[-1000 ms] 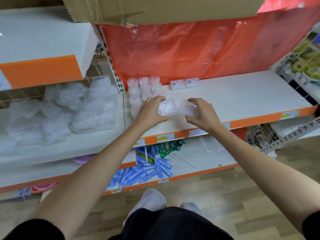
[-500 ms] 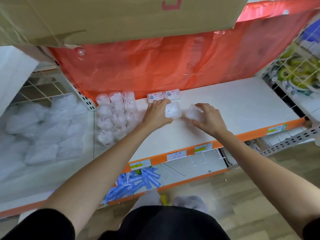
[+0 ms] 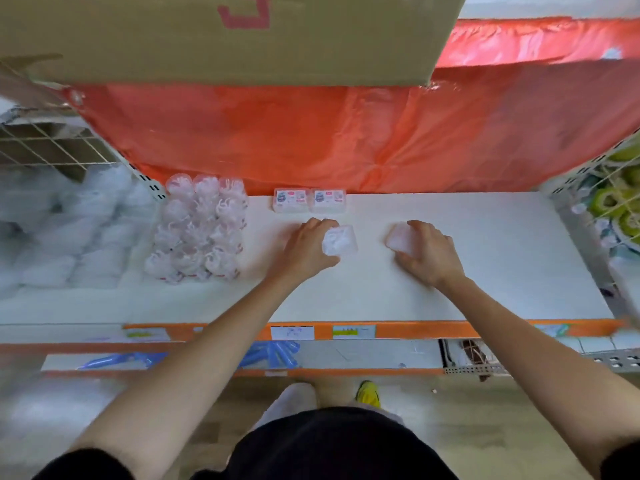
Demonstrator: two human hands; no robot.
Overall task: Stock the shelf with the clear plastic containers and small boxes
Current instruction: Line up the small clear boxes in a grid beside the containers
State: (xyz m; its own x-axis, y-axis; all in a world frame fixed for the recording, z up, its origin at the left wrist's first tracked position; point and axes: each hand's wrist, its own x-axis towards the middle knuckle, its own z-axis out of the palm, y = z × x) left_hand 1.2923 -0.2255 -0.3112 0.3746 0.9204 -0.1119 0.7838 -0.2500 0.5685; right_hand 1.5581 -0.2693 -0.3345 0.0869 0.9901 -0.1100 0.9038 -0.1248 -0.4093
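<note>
My left hand [image 3: 308,245] grips a small clear plastic box [image 3: 341,240] over the white shelf [image 3: 485,258]. My right hand [image 3: 427,252] grips a second clear box [image 3: 398,239] a short way to the right. Both boxes are low over the shelf; contact with it is unclear. Two small labelled boxes [image 3: 309,200] stand side by side at the back of the shelf, just beyond my left hand. Several clear round containers [image 3: 199,230] sit in rows at the shelf's left end.
A red plastic sheet [image 3: 346,133] hangs behind the shelf and a cardboard box [image 3: 207,36] overhangs from above. Bagged white goods [image 3: 62,233] fill the left bay. A wire rack with green items [image 3: 620,202] is at right. Blue tubes [image 3: 273,353] lie on the lower shelf.
Both hands have carried their boxes deeper onto the shelf and moved apart, the right hand going rightward. My view has shifted right and closer to the shelf.
</note>
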